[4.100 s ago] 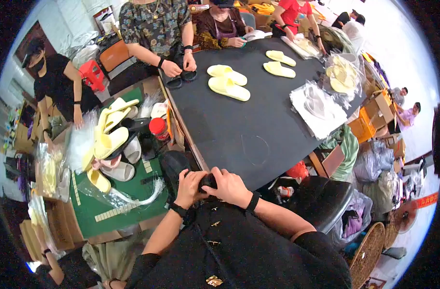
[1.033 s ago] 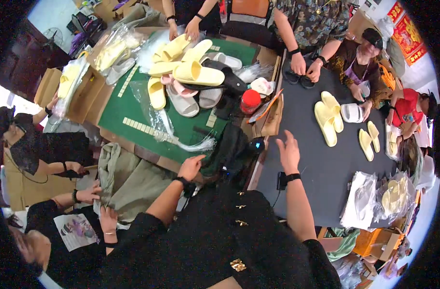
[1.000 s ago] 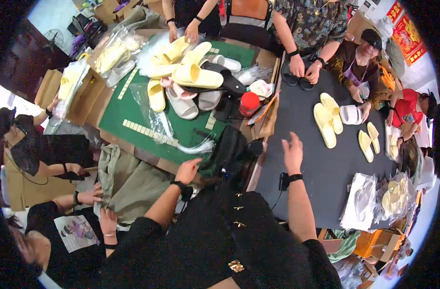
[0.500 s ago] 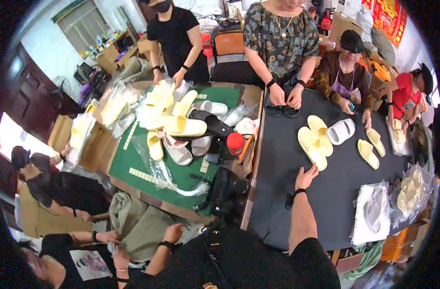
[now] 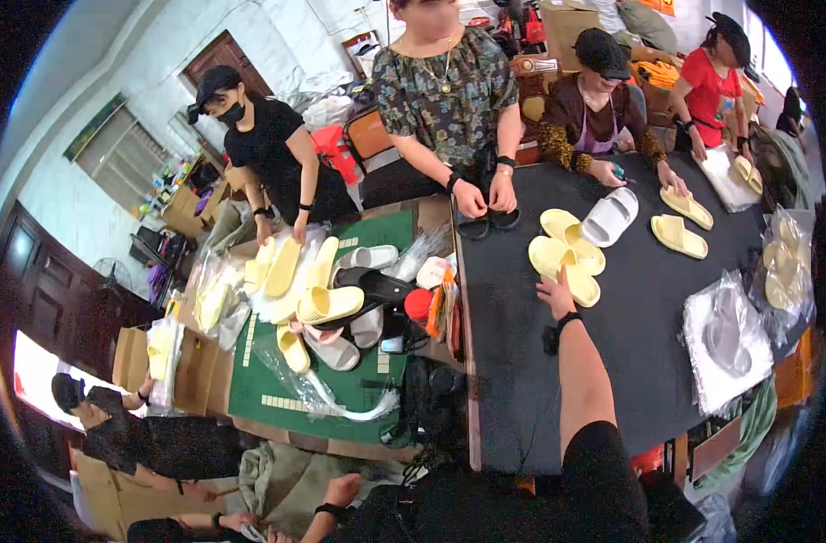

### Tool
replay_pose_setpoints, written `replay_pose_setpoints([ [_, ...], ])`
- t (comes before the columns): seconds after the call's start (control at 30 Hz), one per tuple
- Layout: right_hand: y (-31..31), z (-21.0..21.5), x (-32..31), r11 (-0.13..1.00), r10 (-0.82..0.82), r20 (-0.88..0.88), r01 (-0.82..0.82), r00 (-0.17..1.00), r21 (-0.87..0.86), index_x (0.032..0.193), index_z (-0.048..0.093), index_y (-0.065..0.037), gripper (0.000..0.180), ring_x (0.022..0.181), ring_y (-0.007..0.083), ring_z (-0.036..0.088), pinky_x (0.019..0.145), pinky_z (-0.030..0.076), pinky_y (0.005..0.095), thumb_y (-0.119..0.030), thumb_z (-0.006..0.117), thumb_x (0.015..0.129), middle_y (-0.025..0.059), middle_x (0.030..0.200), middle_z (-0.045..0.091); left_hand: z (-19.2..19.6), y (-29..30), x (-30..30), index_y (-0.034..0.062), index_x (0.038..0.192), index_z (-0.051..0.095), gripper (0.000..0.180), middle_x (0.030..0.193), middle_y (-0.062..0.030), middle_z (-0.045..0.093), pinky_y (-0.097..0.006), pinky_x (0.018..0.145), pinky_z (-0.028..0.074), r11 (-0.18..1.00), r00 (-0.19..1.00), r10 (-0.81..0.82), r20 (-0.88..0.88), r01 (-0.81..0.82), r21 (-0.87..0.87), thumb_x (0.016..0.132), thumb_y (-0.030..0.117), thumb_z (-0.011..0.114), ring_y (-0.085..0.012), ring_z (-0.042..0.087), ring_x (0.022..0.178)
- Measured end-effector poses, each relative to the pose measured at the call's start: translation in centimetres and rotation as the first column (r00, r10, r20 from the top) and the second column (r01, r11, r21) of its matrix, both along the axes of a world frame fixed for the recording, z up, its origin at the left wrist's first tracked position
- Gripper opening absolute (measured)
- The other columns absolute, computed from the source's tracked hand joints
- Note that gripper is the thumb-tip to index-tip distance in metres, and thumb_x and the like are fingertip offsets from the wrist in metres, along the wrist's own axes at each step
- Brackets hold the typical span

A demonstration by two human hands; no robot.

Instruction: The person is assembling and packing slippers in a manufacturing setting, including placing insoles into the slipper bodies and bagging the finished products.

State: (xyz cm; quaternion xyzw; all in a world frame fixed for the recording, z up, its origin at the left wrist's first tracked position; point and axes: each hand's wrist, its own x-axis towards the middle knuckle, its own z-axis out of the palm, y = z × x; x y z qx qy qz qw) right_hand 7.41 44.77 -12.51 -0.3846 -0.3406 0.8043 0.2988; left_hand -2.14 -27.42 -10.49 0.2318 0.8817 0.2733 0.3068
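currently, the right hand (image 5: 556,291), fingers parted, touches a yellow slipper (image 5: 583,287) on the black counter (image 5: 512,380); the left hand (image 5: 342,490) (loosely curled, any hold unclear) is near olive cloth (image 5: 282,480).

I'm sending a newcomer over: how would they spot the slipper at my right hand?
On the black table, find the grey slipper. Two yellow slippers lie just left of it. Yours is the nearer yellow slipper, the only one of the three with your right hand at it.
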Motion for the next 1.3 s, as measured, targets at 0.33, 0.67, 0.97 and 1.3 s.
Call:
replay_pose_setpoints([
  [0.33, -9.6, 0.7, 4.2, 0.846, -0.018, 0.563, -0.288, 0.826, 0.449, 0.088, 0.059, 0.000, 0.033, 0.063, 0.0146, 0.053, 0.059, 0.045, 0.0284, -0.033, 0.058, 0.087, 0.0075, 0.075, 0.059, -3.0, 1.0, -0.2, 0.0069, 0.105, 0.063, 0.028, 0.088, -0.0180, 0.065, -0.040, 0.070, 0.051, 0.999, 0.980, 0.034, 0.197, -0.025, -0.048, 0.078, 0.013, 0.065, -0.0350, 0.063, 0.078],
  [0.67, -17.9, 6.5, 17.5, 0.414, 0.230, 0.858, -0.844, 0.459, 0.340, 0.090, 0.064, 0.001, 0.025, 0.066, 0.0200, 0.062, 0.062, 0.049, 0.0321, -0.023, 0.063, 0.082, 0.0133, 0.079, 0.065, -1.8, 10.1, -0.8, 0.0084, 0.106, 0.063, 0.030, 0.078, -0.0152, 0.065, -0.041, 0.068, 0.050, 0.880, 0.881, -0.473, 0.013, 0.473, -0.050, 0.076, 0.010, 0.059, -0.0322, 0.062, 0.074],
  [0.97, -25.4, 2.3, 25.3, 0.294, -0.392, 0.796, -0.757, 0.461, 0.584, 0.077, 0.062, -0.009, 0.014, 0.091, 0.0325, 0.049, 0.079, 0.044, 0.0403, -0.010, 0.070, 0.065, 0.0113, 0.092, 0.052, 1.9, 20.5, 0.5, 0.0077, 0.105, 0.062, 0.028, 0.080, -0.0151, 0.064, -0.040, 0.068, 0.049, 0.750, 0.778, -0.618, -0.111, 0.627, 0.211, 0.078, 0.012, 0.060, -0.0322, 0.061, 0.075],
  [1.3, -30.9, -0.5, 26.0, 0.317, -0.520, 0.734, -0.699, 0.437, 0.641, 0.085, 0.052, -0.006, 0.019, 0.086, 0.0327, 0.048, 0.078, 0.040, 0.0412, -0.006, 0.065, 0.071, 0.0118, 0.085, 0.053, 7.1, 35.8, 3.0, 0.0107, 0.106, 0.059, 0.028, 0.088, -0.0138, 0.058, -0.043, 0.079, 0.046, 0.430, 0.489, -0.755, -0.436, 0.872, 0.235, 0.078, 0.012, 0.061, -0.0331, 0.056, 0.090],
])
